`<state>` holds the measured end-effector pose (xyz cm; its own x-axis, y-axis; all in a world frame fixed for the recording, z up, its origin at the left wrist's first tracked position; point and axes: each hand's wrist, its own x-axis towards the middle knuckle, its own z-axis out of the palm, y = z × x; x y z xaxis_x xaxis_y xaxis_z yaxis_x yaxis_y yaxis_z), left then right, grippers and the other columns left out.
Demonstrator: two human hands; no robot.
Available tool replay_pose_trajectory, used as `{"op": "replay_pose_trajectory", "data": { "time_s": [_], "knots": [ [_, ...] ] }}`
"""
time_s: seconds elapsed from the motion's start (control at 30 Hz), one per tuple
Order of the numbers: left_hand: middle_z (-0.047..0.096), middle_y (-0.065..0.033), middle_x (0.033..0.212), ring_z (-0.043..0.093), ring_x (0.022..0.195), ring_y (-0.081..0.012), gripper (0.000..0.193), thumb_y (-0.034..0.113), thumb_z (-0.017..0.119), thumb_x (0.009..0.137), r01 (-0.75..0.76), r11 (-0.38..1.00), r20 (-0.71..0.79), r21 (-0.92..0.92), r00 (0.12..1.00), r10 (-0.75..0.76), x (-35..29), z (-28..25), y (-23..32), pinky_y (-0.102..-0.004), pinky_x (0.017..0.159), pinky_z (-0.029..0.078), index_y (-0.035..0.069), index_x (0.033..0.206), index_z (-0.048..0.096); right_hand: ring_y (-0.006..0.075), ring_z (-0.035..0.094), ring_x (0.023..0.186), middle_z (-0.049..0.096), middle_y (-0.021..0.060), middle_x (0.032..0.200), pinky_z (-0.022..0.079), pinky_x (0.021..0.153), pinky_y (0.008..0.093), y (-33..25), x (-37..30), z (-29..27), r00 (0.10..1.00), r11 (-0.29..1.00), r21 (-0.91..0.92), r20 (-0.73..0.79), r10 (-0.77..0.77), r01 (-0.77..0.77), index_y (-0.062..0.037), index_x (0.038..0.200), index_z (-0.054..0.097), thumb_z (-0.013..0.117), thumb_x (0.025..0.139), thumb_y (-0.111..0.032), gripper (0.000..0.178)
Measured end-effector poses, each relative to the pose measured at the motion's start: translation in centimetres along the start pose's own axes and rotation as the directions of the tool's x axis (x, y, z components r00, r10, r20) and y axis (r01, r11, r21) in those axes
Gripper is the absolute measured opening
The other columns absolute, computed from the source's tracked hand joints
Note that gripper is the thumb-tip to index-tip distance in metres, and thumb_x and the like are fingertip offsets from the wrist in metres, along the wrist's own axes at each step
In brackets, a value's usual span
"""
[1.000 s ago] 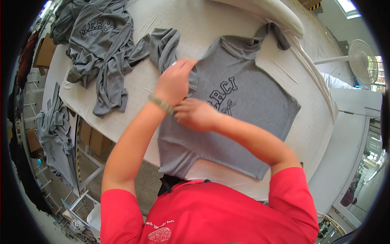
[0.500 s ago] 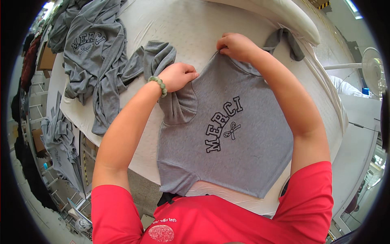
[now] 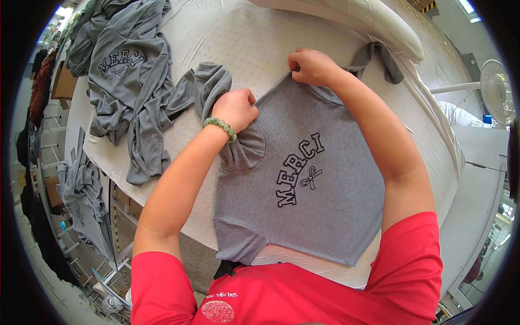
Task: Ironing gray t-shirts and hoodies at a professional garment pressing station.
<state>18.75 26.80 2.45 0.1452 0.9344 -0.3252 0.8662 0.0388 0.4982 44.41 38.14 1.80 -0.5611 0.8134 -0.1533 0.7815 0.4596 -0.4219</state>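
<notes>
A grey sweatshirt (image 3: 336, 189) with dark arched lettering and a small bow lies spread on the padded white table. My left hand (image 3: 236, 111), with a green bead bracelet at its wrist, is closed on the far edge near the bunched sleeve. Farther right, my right hand (image 3: 313, 67) pinches the same edge near the neckline. Between my hands the edge runs nearly straight, slightly raised. Both sets of fingertips are partly hidden by the hands. One short sleeve-like part of the sweatshirt points toward me at the lower left.
A heap of matching grey sweatshirts (image 3: 127, 81) lies at the table's far left. More grey garments (image 3: 84, 200) hang below its left edge. A dark grey strip (image 3: 387, 65) lies near the long white padded roll (image 3: 374, 21). A white fan (image 3: 495, 92) stands at right.
My left hand has turned and shifted slightly toward me, still gripping the edge. My right hand keeps its hold with little movement. The edge between them looks straighter.
</notes>
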Motion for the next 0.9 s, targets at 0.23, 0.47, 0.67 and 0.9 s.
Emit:
{"op": "replay_pose_trajectory", "data": {
  "time_s": [0.23, 0.47, 0.67, 0.9],
  "knots": [
    [0.071, -0.0043, 0.088, 0.065, 0.08, -0.015, 0.024, 0.015, 0.082, 0.088, 0.12, 0.934, 0.167, -0.337, 0.984, -0.066, 1.0, -0.6, -1.3, -0.03, 0.076, 0.053, -0.001, 0.103, 0.071, 0.0362, 0.066, 0.102, 0.068, 0.0127, 0.105, 0.053, 0.085, 0.0483, 0.1, -0.5, 0.4, 0.997, 0.999, -0.019, -0.067, -0.033, 0.032, -0.0082, 0.101, 0.061, 0.066, 0.088, -0.016, 0.016],
    [0.059, 0.0051, 0.088, 0.051, 0.08, -0.0049, 0.024, 0.017, 0.082, 0.096, 0.088, 0.781, 0.198, -0.618, 0.979, 0.046, 0.5, -0.2, -1.7, -0.0219, 0.071, 0.043, 0.004, 0.107, 0.065, 0.0362, 0.066, 0.106, 0.068, 0.0132, 0.107, 0.054, 0.088, 0.0483, 0.4, -1.5, 2.0, 0.966, 0.991, -0.106, -0.237, -0.107, 0.084, -0.0081, 0.105, 0.061, 0.065, 0.093, -0.015, 0.015],
    [0.06, 0.0064, 0.092, 0.053, 0.082, -0.005, 0.019, 0.016, 0.074, 0.103, 0.154, 0.61, 0.238, -0.778, 0.969, 0.06, -0.3, -0.7, -1.8, -0.0232, 0.073, 0.046, 0.003, 0.114, 0.064, 0.0345, 0.067, 0.107, 0.069, 0.0114, 0.107, 0.056, 0.09, 0.0478, 0.5, -1.5, 3.0, 0.953, 0.992, -0.106, -0.287, -0.095, 0.067, -0.008, 0.103, 0.063, 0.063, 0.094, -0.013, 0.011],
    [0.072, -0.0081, 0.102, 0.071, 0.093, -0.032, 0.015, 0.009, 0.07, 0.093, -0.373, 0.907, -0.094, 0.195, 0.913, 0.396, -0.7, 0.1, -1.3, -0.041, 0.077, 0.055, 0.007, 0.104, 0.06, 0.0334, 0.068, 0.107, 0.069, 0.0097, 0.107, 0.057, 0.089, 0.0471, 1.3, -1.6, 3.3, 0.927, 0.988, -0.09, -0.342, -0.152, 0.129, -0.01, 0.102, 0.069, 0.067, 0.096, -0.017, 0.01]
  ]
}}
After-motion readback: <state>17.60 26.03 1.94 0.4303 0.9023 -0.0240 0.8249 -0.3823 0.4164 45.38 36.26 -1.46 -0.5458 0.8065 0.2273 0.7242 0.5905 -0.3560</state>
